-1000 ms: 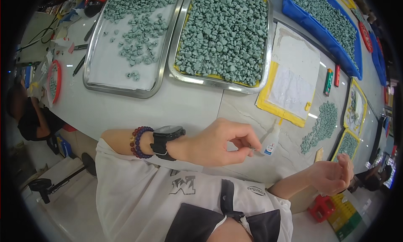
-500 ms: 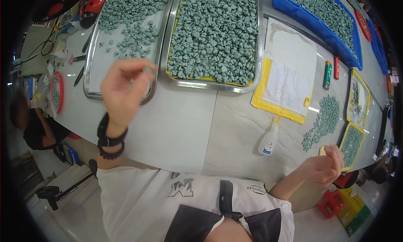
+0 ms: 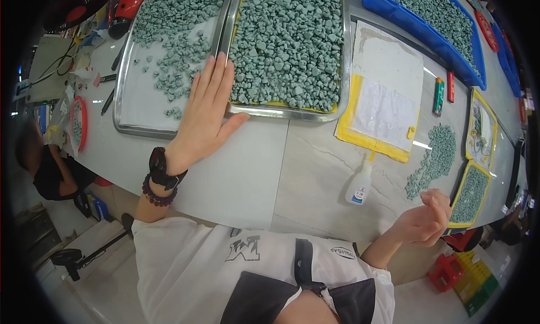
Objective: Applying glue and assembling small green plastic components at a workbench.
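My left hand [image 3: 205,113] lies open with straight fingers, across the touching rims of two metal trays. Its fingertips reach the side of the full tray [image 3: 264,111], heaped with small grey-green stones [image 3: 289,48]. The other tray [image 3: 132,128] is partly covered by similar loose stones [image 3: 171,59] on a white base. Near the table's front edge, at right, my right hand [image 3: 422,218] is closed with curled fingers. Whatever they may hold is hidden. Just beyond it spreads a loose pile of small stones [image 3: 436,158].
A white squeeze bottle [image 3: 359,188] with a yellow nozzle stands near a yellow-edged board [image 3: 388,113]. A blue bin [image 3: 419,49] of stones is at the back right. Small yellow-rimmed trays [image 3: 471,194] sit far right. Another person [image 3: 56,169] sits at left.
My left hand has opened from a pinch over the left tray and moved right, flattening against the trays' rims. My right hand has shifted slightly left and stays curled.
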A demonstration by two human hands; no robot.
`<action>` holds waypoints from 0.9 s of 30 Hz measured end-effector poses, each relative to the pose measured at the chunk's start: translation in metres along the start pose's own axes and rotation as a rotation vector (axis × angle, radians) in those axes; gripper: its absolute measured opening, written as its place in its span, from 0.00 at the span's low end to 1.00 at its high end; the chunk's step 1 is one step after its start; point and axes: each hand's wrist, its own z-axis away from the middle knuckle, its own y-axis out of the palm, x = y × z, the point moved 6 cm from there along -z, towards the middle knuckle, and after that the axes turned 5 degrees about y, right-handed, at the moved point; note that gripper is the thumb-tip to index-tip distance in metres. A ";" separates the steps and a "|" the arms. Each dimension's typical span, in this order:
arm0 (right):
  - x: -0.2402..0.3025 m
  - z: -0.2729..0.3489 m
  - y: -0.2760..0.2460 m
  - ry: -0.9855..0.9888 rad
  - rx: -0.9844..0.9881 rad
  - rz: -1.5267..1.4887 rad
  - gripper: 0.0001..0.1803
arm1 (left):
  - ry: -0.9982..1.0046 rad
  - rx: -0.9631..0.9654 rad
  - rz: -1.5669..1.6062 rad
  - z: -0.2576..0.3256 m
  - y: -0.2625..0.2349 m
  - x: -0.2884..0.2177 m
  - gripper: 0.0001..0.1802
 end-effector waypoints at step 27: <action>0.006 -0.003 0.019 0.037 0.114 -0.053 0.22 | -0.031 0.029 -0.082 0.027 0.000 -0.022 0.40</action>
